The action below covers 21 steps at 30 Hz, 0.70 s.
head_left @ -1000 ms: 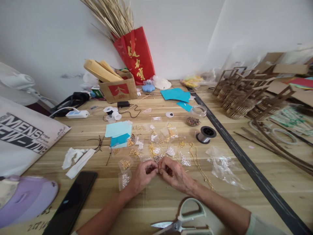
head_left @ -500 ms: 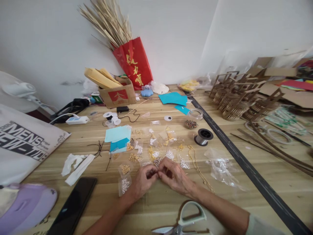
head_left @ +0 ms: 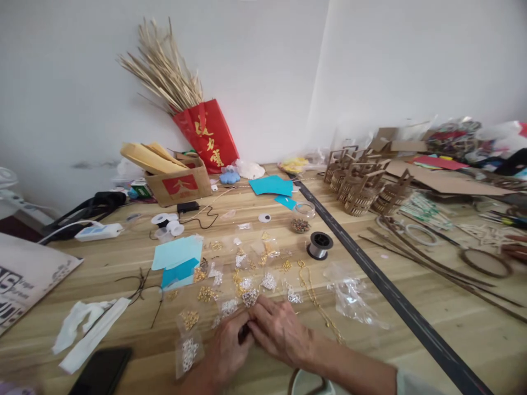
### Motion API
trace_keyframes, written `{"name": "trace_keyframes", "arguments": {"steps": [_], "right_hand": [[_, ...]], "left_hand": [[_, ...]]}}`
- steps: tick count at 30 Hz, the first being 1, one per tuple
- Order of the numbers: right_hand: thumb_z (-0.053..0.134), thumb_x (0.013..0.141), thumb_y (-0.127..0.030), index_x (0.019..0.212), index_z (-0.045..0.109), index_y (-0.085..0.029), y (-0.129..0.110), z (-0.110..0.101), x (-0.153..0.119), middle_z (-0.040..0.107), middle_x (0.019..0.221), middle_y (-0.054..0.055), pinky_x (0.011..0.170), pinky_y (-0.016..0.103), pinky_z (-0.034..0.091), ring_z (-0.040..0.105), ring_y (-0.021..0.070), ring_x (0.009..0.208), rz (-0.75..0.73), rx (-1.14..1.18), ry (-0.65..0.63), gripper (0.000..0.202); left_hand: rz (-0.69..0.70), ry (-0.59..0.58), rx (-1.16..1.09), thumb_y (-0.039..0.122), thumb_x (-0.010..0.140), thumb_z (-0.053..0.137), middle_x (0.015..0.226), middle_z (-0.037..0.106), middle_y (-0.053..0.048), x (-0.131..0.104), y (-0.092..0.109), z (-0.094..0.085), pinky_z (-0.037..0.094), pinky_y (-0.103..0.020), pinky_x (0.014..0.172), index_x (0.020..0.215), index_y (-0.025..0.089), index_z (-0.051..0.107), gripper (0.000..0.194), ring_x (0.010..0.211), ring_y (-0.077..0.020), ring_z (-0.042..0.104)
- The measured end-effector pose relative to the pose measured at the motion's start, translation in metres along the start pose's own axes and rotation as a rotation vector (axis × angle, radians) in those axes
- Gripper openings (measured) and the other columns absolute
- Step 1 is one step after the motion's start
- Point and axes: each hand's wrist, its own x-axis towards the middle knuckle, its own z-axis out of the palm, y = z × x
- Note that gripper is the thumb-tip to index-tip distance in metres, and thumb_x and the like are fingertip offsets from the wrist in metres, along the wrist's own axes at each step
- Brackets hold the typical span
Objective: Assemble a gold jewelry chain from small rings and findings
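Observation:
My left hand [head_left: 231, 343] and my right hand [head_left: 282, 329] meet over the wooden table, fingers curled and fingertips pressed together. Whatever they pinch is too small or hidden to make out. Just beyond my fingers lie small bags of silver jewelry findings [head_left: 269, 281] and a pile of dark silver pieces [head_left: 250, 297]. Bags of gold findings [head_left: 190, 319] and silver rings [head_left: 189, 354] lie left of my left hand. To the right of my right hand stretches a gold chain [head_left: 315, 302]. Scissors [head_left: 312, 382] show only a handle below my right forearm.
A wire spool [head_left: 320, 246] and a bowl of beads [head_left: 300, 225] stand beyond the chain. Small woven baskets [head_left: 358, 195] are at the back right. A phone [head_left: 101, 370] lies front left. A red bag [head_left: 214, 137] holding dry stalks leans on the wall.
The view has tilted up and turned right, so the table's things sit lower and further left. My hands stay together, fingers still pinched; the scissors have mostly dropped out of view.

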Motion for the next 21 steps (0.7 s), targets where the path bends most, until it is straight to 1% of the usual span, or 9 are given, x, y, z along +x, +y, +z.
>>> {"name": "trace_keyframes", "arguments": {"steps": [6,11,13,16,21], "right_hand": [[0.047,0.090,-0.018,0.086,0.049,-0.018,-0.0023,-0.0036,0.0008,0.059,0.083,0.003,0.053,0.028,0.029,0.056,0.0158,0.070,-0.042,-0.065,0.010,0.004],[0.046,0.088,-0.016,0.085,0.049,-0.018,-0.0032,-0.0092,0.0027,0.059,0.081,0.003,0.051,0.028,0.030,0.055,0.0152,0.066,-0.055,-0.079,-0.015,0.005],[0.045,0.088,-0.017,0.085,0.049,-0.018,-0.0033,-0.0093,0.0029,0.059,0.080,0.002,0.050,0.028,0.029,0.054,0.0152,0.065,-0.048,-0.065,-0.016,0.006],[0.044,0.088,-0.017,0.086,0.050,-0.018,-0.0027,-0.0068,0.0023,0.059,0.081,0.003,0.049,0.028,0.028,0.054,0.0151,0.065,-0.027,-0.058,-0.009,0.006],[0.047,0.087,-0.018,0.084,0.051,-0.018,0.0003,-0.0059,0.0024,0.059,0.081,0.002,0.049,0.027,0.025,0.054,0.0155,0.070,-0.028,-0.028,-0.032,0.005]], "left_hand": [[0.000,0.006,-0.013,0.013,0.072,0.051,0.087,0.071,-0.009,0.0035,-0.0045,0.0019,0.049,-0.030,0.079,0.081,0.017,0.069,0.021,0.083,-0.0243,0.064],[-0.026,-0.018,0.031,0.013,0.071,0.051,0.094,0.071,-0.010,0.0042,-0.0054,0.0012,0.049,-0.030,0.083,0.086,0.016,0.069,0.024,0.088,-0.0243,0.064],[-0.016,-0.027,0.046,0.014,0.072,0.050,0.098,0.071,-0.010,0.0042,-0.0055,0.0005,0.048,-0.030,0.087,0.089,0.017,0.069,0.026,0.091,-0.0241,0.064],[-0.001,-0.036,0.045,0.017,0.075,0.050,0.097,0.072,-0.010,0.0048,-0.0058,0.0003,0.049,-0.029,0.084,0.090,0.018,0.069,0.024,0.090,-0.0236,0.065],[0.028,-0.011,0.023,0.023,0.076,0.051,0.090,0.072,-0.009,0.0058,-0.0085,0.0020,0.051,-0.028,0.078,0.083,0.018,0.069,0.020,0.083,-0.0234,0.065]]}}
